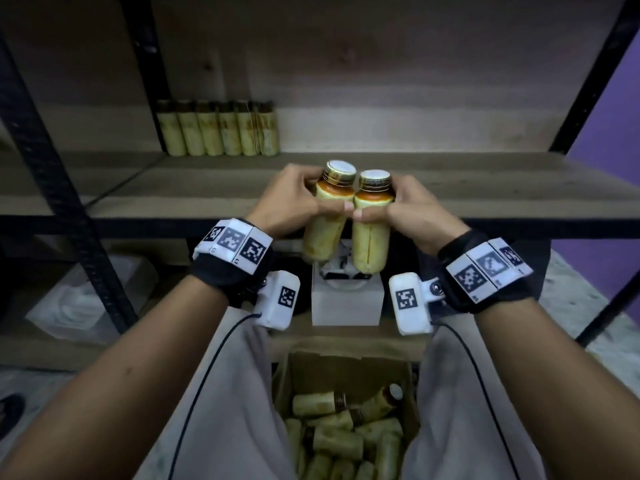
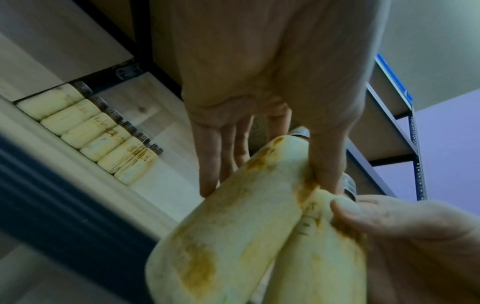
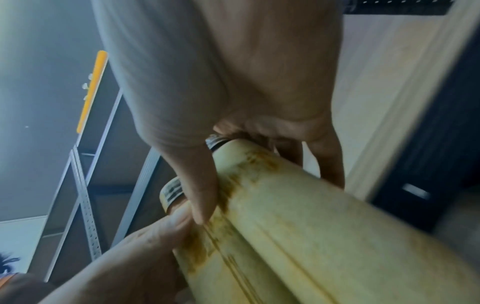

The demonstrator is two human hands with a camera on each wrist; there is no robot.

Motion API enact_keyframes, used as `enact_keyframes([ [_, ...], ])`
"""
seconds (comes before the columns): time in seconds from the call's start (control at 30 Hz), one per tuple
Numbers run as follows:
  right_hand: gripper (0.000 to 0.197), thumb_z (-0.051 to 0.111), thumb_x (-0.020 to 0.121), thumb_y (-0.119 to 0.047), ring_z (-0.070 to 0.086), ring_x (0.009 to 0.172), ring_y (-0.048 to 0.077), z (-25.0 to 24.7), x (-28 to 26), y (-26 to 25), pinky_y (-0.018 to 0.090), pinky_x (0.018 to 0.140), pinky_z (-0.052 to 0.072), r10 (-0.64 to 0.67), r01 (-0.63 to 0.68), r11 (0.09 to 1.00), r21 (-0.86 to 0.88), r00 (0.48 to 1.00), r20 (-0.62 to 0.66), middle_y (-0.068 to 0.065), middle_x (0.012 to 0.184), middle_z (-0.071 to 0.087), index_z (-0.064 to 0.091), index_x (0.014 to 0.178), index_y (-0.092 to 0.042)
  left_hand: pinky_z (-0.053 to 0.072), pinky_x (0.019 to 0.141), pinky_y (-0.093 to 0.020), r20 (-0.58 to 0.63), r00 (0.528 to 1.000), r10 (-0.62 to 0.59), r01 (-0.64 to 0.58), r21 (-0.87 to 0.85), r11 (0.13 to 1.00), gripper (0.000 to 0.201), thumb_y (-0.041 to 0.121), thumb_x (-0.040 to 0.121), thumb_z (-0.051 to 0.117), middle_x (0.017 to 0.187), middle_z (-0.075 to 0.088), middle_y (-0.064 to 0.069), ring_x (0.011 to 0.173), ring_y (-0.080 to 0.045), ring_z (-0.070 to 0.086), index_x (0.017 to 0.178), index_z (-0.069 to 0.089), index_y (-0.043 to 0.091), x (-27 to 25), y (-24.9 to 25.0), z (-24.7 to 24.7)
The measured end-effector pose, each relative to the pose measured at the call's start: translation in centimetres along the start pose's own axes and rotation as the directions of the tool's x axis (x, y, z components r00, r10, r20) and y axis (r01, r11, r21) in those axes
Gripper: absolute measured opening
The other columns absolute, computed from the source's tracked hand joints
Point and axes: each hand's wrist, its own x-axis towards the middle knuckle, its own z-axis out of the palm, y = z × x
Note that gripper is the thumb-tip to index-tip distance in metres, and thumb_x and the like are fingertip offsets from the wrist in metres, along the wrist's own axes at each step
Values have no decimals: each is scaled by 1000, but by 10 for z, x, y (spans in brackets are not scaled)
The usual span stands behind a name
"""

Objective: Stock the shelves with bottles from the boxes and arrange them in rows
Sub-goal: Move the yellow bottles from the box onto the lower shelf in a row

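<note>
The left hand [image 1: 289, 199] grasps one pale yellow, gold-capped plastic bottle [image 1: 327, 216] by its shoulder; the right hand [image 1: 414, 211] grasps a matching second bottle [image 1: 372, 230]. Both are upright, touching, above the wooden shelf's [image 1: 485, 188] front edge. Six like bottles [image 1: 218, 129] line the shelf's back; more lie in the brown cardboard box [image 1: 346, 434] below.

The wooden shelf [image 1: 450, 188] carries one row of six bottles [image 1: 218, 133] upright at its back left, touching side by side.
</note>
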Motion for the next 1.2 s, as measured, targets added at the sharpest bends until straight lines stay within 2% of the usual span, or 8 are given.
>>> enact_keyframes([
  [0.17,52,84,70,-8,69,102,18,-4,42,-32,44,94,54,-60,60,998,-12,998,-22,2,109,72,61,117,-12,57,85,-45,-148,986,-74,55,-129,990,55,39,56,88,99,75,0,94,-18,71,103,72,17,36,12,-24],
  [0.37,50,84,70,-8,68,103,20,-3,92,-29,45,96,53,-34,33,997,-69,999,-10,4,109,72,62,115,-10,57,86,-44,-214,961,-175,157,-98,983,46,28,60,89,97,75,0,93,-16,71,102,73,15,70,-5,-33],
  [0.5,55,84,70,-8,68,103,17,4,109,-18,42,97,53,-21,22,995,-92,1000,3,3,109,71,60,119,-9,59,78,-35,-251,941,-229,209,-101,973,44,30,58,90,92,75,5,88,-12,72,98,74,19,81,-23,-34],
  [0.73,54,84,73,-16,64,94,3,8,117,-4,31,90,52,-34,38,982,-185,999,27,-8,104,68,58,120,-14,53,94,-42,-159,955,-252,242,-76,967,52,31,72,83,111,71,0,102,-17,67,118,65,14,84,-40,-36],
  [0.83,55,86,69,-26,64,102,14,7,119,-5,39,95,51,-26,28,944,-330,1000,12,-4,109,68,60,117,-18,54,93,-40,-191,953,-235,234,-28,972,47,42,78,76,111,70,2,102,-14,66,116,67,15,87,-37,-38],
  [0.93,59,87,68,-32,62,107,18,4,122,-5,43,97,50,-4,9,918,-397,1000,12,-2,115,67,61,118,-18,54,92,-41,-213,951,-224,230,0,973,45,36,79,76,111,70,0,102,-16,65,116,66,13,93,-36,-38],
  [1.03,60,87,68,-33,61,108,17,2,126,-4,39,98,49,7,0,912,-411,1000,15,-3,117,66,60,120,-19,53,93,-43,-208,952,-226,227,-20,974,50,33,77,78,114,67,-3,105,-20,64,119,63,11,99,-41,-39],
  [1.2,55,86,69,-32,61,106,13,0,148,1,29,89,48,14,-2,911,-412,1000,25,-7,114,66,60,117,-22,54,90,-45,-194,946,-261,260,-31,965,55,35,74,80,116,64,-4,107,-21,62,119,59,12,121,-54,-45],
])
